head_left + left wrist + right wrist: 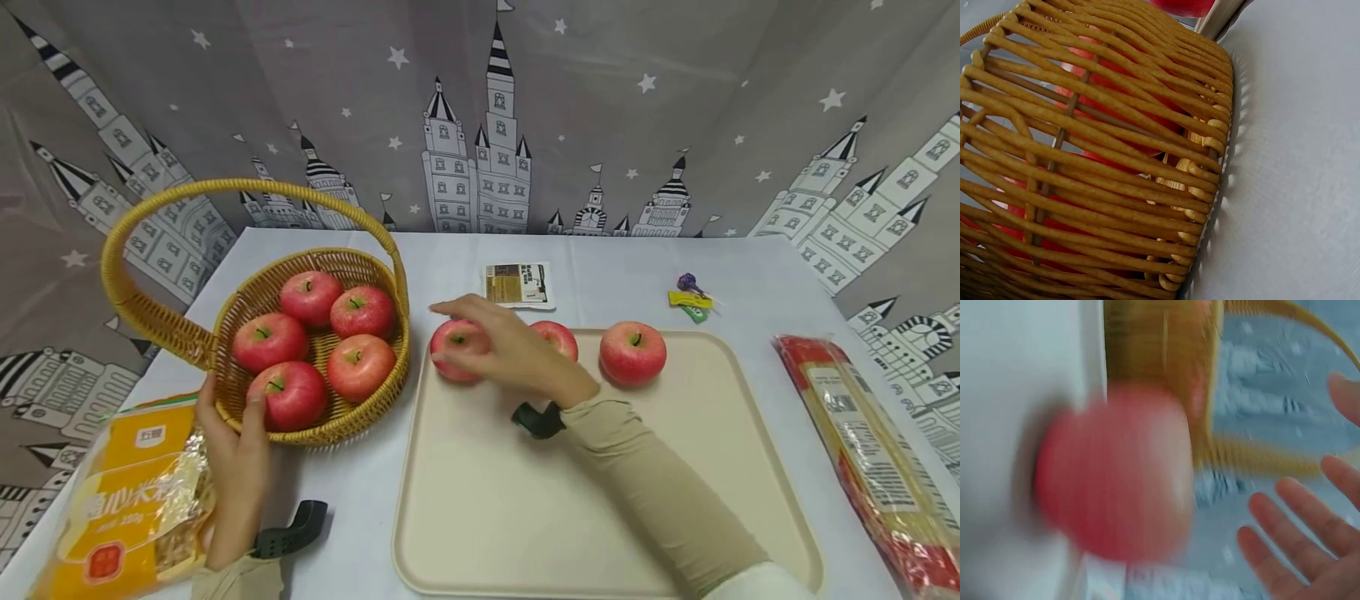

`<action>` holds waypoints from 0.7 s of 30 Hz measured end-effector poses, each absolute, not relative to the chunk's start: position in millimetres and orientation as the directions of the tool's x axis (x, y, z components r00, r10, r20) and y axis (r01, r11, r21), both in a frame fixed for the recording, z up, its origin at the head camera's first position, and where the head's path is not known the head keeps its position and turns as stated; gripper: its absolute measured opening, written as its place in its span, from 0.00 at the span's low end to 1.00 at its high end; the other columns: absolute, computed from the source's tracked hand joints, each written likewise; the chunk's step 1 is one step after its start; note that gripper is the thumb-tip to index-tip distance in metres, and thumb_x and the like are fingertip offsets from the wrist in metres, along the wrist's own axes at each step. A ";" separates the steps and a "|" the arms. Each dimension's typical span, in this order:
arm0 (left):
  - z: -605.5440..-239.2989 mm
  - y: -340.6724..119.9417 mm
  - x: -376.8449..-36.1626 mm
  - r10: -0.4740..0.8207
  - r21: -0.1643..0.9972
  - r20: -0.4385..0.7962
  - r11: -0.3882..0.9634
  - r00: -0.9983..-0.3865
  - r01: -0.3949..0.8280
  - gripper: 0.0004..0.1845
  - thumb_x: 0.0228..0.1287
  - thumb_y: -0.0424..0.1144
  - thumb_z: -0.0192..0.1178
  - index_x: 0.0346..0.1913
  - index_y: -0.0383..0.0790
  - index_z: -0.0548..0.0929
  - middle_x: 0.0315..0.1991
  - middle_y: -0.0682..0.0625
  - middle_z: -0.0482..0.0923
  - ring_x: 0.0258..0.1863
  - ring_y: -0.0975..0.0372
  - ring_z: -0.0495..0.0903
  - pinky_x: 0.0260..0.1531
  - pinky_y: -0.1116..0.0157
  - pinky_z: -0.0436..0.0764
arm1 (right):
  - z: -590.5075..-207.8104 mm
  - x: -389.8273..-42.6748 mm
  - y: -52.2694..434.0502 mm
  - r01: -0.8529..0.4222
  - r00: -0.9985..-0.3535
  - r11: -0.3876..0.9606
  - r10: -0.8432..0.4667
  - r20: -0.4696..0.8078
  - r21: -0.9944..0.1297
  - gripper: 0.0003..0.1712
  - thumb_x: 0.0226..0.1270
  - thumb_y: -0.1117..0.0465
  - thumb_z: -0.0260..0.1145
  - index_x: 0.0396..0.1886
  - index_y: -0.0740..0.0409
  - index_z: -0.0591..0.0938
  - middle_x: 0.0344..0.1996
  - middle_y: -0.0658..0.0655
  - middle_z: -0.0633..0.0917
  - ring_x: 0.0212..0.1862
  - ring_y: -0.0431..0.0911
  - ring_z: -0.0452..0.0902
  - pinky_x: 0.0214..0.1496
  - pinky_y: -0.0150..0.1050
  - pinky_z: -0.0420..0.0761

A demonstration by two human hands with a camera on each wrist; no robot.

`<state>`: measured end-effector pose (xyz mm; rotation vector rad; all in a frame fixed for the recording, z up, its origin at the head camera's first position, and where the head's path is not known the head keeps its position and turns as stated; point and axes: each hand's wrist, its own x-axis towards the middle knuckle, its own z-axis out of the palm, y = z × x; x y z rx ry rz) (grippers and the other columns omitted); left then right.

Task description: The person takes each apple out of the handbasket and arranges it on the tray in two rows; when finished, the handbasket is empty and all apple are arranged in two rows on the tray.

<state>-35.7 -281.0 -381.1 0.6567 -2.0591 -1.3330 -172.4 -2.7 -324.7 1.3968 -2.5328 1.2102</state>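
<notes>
- Your right hand (pixel 504 346) reaches to 10 o'clock across the beige tray (pixel 525 517), fingers spread over the leftmost apple (pixel 454 348) at the tray's far-left corner. From the head view I cannot tell whether the fingers grip it or only lie against it; in the blurred right wrist view the fingers (pixel 1285 540) look straight and the apple (pixel 1113 472) sits apart from them — so the hand reads as released.
- Your left hand (pixel 236 462) holds the wicker basket (pixel 378 400) at its near rim, about 7 o'clock on the basket, thumb hooked over the edge beside the nearest apple inside.
- The basket sits at 9 o'clock from the tray and holds five red apples (pixel 315 342); the left wrist view shows its woven wall (pixel 1116 156) with red showing through.
- Two more apples stand on the tray's far edge — one (pixel 558 337) partly behind your right hand, one (pixel 632 352) at 3 o'clock from it.
- A yellow snack bag (pixel 127 492) lies at 9 o'clock from your left hand.
</notes>
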 end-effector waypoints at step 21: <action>-383.6 -280.8 -35.4 -0.680 0.926 0.217 0.371 -0.700 -0.074 0.33 0.65 0.45 0.48 0.69 0.41 0.50 0.70 0.43 0.49 0.69 0.52 0.49 0.70 0.58 0.44 | -327.8 -160.5 -125.2 -0.814 -0.557 0.539 -0.830 0.028 -0.218 0.41 0.44 0.36 0.67 0.60 0.40 0.69 0.50 0.47 0.75 0.51 0.43 0.73 0.62 0.46 0.63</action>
